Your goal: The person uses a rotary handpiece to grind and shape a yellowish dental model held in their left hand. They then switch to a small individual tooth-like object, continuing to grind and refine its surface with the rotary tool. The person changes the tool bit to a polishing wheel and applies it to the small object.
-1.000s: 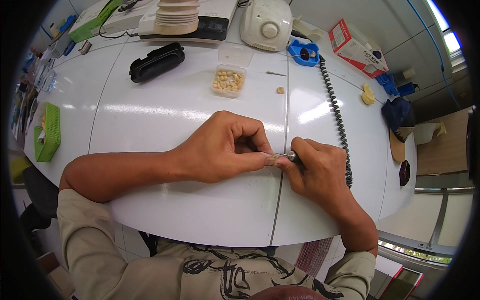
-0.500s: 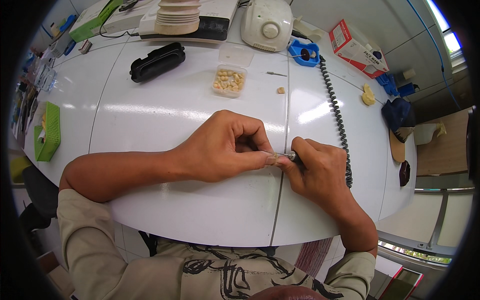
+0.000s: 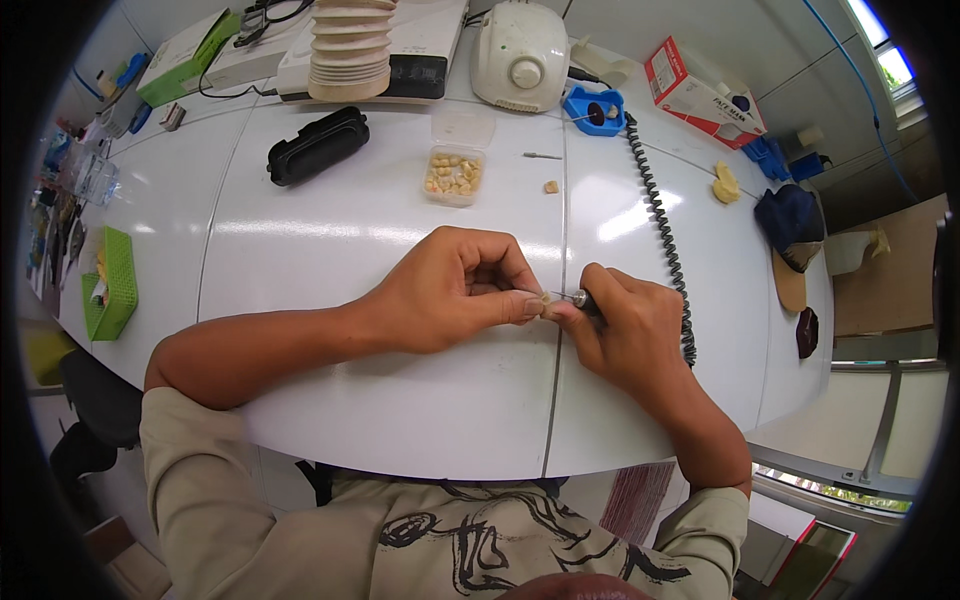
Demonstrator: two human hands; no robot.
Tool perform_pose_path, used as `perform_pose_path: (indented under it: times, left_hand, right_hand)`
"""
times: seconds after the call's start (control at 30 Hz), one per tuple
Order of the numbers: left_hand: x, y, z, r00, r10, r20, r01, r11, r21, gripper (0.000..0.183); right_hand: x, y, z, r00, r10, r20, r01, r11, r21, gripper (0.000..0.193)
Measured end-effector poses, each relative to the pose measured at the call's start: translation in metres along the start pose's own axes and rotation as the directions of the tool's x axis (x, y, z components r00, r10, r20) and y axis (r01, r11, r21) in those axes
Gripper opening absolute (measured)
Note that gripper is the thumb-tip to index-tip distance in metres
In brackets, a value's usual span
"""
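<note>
Above the middle of the white table, my two hands meet at the fingertips. Thumb and index finger of my left hand [image 3: 450, 295] pinch a tiny yellowish tooth-like piece [image 3: 545, 297], mostly covered by the fingers. My right hand [image 3: 635, 320] is wrapped round a rotary handpiece [image 3: 582, 299] with a metal nose, its thin bit pointing left at the piece; exact contact is too small to tell. Beyond the hands, a clear lidded box [image 3: 454, 178] stands open, holding several tooth-like pieces. Another such piece [image 3: 551, 187] and a loose metal bur [image 3: 542, 155] lie to its right.
A black coiled cord [image 3: 660, 210] runs along the right side, past a blue dish [image 3: 597, 112]. At the back stand a cream control box with a dial [image 3: 524, 72] and a ribbed hose [image 3: 350, 50]. A black case [image 3: 318, 146], green basket [image 3: 120, 290] and cap [image 3: 790, 228] lie around.
The whole view has shifted a little. More of the thin bit shows between the handpiece's nose and my left fingertips. Both hands keep their grips.
</note>
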State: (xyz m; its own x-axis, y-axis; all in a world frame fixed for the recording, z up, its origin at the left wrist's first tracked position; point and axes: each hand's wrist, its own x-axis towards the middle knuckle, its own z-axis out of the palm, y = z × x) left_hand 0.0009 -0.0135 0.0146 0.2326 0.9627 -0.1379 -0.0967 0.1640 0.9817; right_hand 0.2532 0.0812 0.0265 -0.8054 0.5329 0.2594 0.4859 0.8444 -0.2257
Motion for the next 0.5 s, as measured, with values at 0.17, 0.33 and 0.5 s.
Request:
perform_pose_path:
  times: [0.17,0.33,0.5]
  left_hand:
    - [0.005,-0.012,-0.010,1.000,0.017,-0.021,-0.021,0.975,-0.220,0.019]
    - [0.009,-0.010,-0.012,1.000,-0.013,-0.014,0.009,0.970,-0.242,0.019]
    - [0.008,-0.009,-0.014,0.999,-0.038,-0.001,0.037,0.971,-0.238,0.019]
  right_hand:
    - [0.007,0.001,-0.008,0.998,0.040,-0.049,-0.039,0.999,0.026,0.060]
    - [0.010,0.007,-0.007,0.995,0.085,-0.056,-0.084,0.996,0.022,0.063]
    - [0.012,0.012,-0.007,0.997,0.041,-0.058,-0.038,0.998,0.040,0.062]
